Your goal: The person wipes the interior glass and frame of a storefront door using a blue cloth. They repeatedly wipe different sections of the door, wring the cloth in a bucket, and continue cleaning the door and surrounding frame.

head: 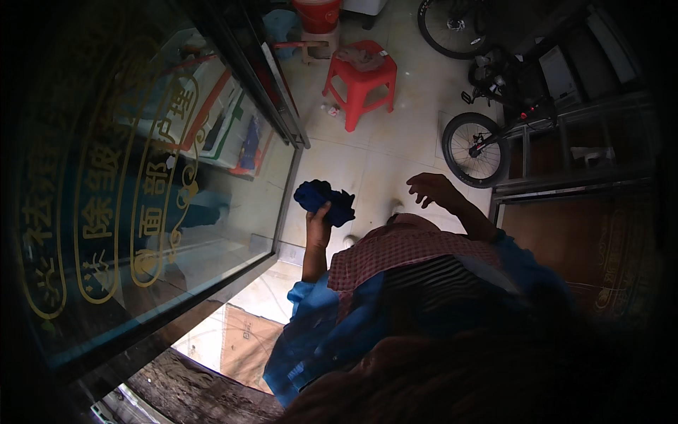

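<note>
My left hand (318, 228) grips a bunched dark blue cloth (326, 201), its thumb pressed over the near side. The cloth is held out over the tiled floor, beside the glass door panel (212, 212) on the left, and looks apart from the glass. My right hand (437, 191) is raised in front of my body, its fingers loosely bent and apart with nothing in them. Below it, a checked red apron (392, 249) covers part of my blue jacket (339, 328).
A red plastic stool (363, 79) with a crumpled cloth (360, 57) on it stands ahead. Behind it is a red bucket (318, 16). To the right a bicycle's wheel (474, 150) reaches onto the floor tiles (365, 159). Flat cardboard (249, 339) lies at lower left.
</note>
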### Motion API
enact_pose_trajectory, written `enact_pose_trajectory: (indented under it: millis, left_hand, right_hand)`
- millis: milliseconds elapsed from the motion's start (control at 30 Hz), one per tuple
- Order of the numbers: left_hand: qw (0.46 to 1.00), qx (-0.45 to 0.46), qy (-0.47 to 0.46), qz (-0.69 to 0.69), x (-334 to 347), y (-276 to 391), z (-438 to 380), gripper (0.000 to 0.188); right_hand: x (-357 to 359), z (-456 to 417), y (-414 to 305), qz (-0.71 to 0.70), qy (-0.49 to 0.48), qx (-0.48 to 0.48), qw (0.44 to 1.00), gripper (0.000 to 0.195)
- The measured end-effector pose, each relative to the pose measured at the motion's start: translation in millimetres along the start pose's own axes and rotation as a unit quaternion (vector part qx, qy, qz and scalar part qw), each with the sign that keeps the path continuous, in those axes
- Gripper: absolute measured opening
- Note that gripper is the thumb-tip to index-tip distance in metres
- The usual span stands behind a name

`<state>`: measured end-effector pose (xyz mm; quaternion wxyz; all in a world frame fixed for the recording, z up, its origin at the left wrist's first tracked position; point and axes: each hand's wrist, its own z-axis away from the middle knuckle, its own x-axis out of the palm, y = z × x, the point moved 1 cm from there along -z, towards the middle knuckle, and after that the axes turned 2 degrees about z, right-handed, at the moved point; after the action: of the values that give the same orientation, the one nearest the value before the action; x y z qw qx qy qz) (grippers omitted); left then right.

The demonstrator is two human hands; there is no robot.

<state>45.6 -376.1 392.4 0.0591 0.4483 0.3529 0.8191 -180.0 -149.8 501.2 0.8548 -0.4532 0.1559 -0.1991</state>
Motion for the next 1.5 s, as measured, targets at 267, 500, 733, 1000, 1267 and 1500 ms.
enact_pose_trajectory:
  millis: [267, 500, 733, 1000, 1267, 1500]
  left_hand:
    - [0.868, -0.07, -0.313, -0.378, 200, -15, -62, 0.034]
    - [0.926, -0.075, -0.187, -0.321, 262, -51, -155, 0.024]
    - [0.875, 0.05, -0.057, -0.478, 267, -94, -265, 0.024]
    - [0.844, 0.099, -0.079, -0.521, 365, -80, -411, 0.029]
    - [0.909, 0.018, -0.115, -0.4, 430, -72, -571, 0.034]
    - [0.886, 0.115, -0.103, -0.437, 478, -24, -673, 0.039]
  right_hand:
    - [-66, -9, -30, 0.091, -0.069, -0.106, 0.988, 0.052]
    - [-239, -37, -19, -0.043, 0.045, -0.137, 0.989, 0.026]
    - [-393, -68, -25, -0.19, 0.052, -0.156, 0.968, 0.029]
    - [-501, -176, -86, -0.141, 0.237, -0.163, 0.947, 0.02]
    - [-599, -258, -180, 0.024, 0.297, -0.239, 0.924, 0.019]
    - [-684, -344, -232, 0.066, 0.352, -0.23, 0.905, 0.021]
